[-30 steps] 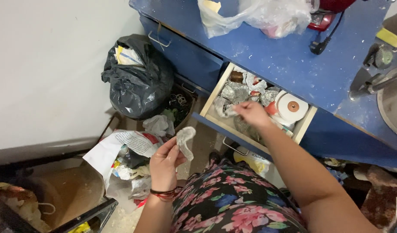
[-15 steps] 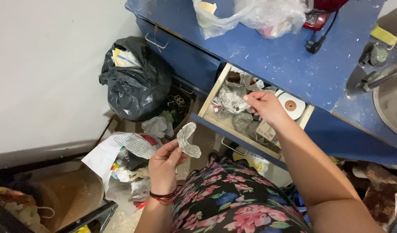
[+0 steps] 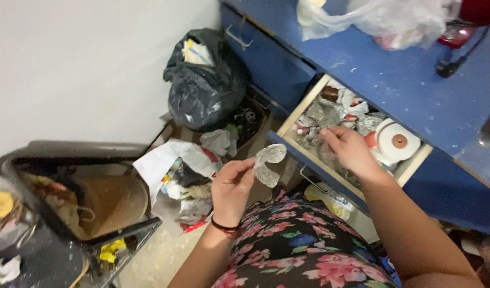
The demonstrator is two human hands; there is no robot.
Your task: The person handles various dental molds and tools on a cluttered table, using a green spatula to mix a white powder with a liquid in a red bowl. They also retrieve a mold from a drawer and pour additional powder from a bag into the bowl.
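Blue, dust-speckled cabinetry fills the right of the scene, its open drawer (image 3: 309, 154) crammed with crumpled foil and a white tape roll (image 3: 397, 142). My left hand (image 3: 231, 186) pinches a grey, curved plaster-like piece (image 3: 267, 164) between thumb and fingertips, held up just in front of the drawer. My right hand (image 3: 349, 149) reaches into the drawer, fingers curled among the foil; whether they grip anything I cannot tell. Beside me sits a black rubbish bag (image 3: 205, 80).

The open drawer (image 3: 309, 152) lies under the right hand (image 3: 347, 150); the bin bag (image 3: 205, 85) sits beyond the left hand (image 3: 231, 186).
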